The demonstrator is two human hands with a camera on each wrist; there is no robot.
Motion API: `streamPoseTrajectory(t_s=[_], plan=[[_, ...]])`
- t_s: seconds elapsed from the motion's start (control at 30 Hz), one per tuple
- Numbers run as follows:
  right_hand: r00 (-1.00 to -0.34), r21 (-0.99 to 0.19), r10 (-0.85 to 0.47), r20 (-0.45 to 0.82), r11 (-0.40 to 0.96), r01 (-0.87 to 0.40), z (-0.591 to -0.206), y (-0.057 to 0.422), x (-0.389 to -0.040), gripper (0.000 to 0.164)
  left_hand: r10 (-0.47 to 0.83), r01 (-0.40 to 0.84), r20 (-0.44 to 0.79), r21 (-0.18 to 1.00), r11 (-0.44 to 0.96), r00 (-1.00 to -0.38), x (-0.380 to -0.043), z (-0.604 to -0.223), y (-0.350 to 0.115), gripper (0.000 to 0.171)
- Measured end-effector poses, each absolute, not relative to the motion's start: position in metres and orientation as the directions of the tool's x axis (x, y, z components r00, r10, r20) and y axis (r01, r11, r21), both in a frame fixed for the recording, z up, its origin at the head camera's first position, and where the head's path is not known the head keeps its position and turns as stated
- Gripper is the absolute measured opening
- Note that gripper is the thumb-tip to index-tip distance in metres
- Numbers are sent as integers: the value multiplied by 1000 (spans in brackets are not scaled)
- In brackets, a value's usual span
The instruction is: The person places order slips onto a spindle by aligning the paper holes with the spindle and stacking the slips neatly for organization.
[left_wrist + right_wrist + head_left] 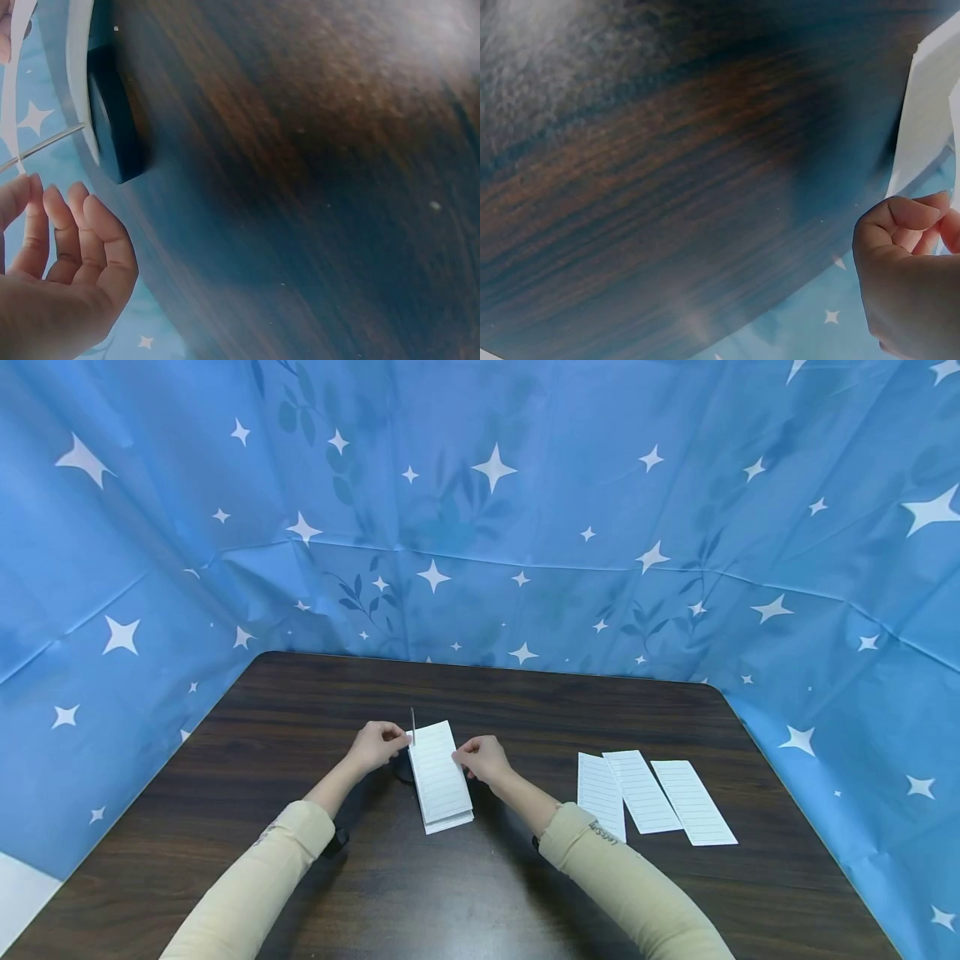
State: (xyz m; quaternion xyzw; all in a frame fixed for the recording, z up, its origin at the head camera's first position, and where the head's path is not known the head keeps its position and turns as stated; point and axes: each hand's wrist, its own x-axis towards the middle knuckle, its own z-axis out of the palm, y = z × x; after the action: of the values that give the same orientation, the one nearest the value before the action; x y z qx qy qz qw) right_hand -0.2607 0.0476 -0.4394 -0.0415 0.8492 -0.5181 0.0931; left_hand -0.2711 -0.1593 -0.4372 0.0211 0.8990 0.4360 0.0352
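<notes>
The left hand (377, 746) pinches the white, lined, oblong paper sheet (441, 772) at its eleven-o'clock corner, the right hand (485, 759) its two-o'clock edge. A thin, grey metal spike (412, 722) rises at that first corner; uneven pulling against it could tear the sheet or prick a finger. Farther off, at three o'clock, lie three white, lined, oblong paper slips (643, 793).

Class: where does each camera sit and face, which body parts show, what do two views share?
Head: worn on head, facing forward and down at table; left hand, right hand, sleeves show.
Left wrist: worn there, facing paper and spike; mostly left hand shows.
Right wrist: worn there, facing paper; right hand shows.
Head and left wrist share the spike.
</notes>
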Motion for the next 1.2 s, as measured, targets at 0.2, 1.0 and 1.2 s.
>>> streamPoseTrajectory(t_s=[0.2, 1.0, 1.2], plan=[[-978, -865, -188, -91, 502, -15, -444, 47, -261, 14, 76, 31, -28, 730, 682, -997, -271, -441, -159, 20], [-967, -753, -230, -112, 655, -68, -463, 44, -269, 16, 43, 26, -13, 613, 790, -999, -268, -451, -150, 18], [-969, -733, -204, -140, 679, -37, -462, 42, -271, 15, 28, 17, -10, 609, 793, -1000, -268, -451, -149, 18]])
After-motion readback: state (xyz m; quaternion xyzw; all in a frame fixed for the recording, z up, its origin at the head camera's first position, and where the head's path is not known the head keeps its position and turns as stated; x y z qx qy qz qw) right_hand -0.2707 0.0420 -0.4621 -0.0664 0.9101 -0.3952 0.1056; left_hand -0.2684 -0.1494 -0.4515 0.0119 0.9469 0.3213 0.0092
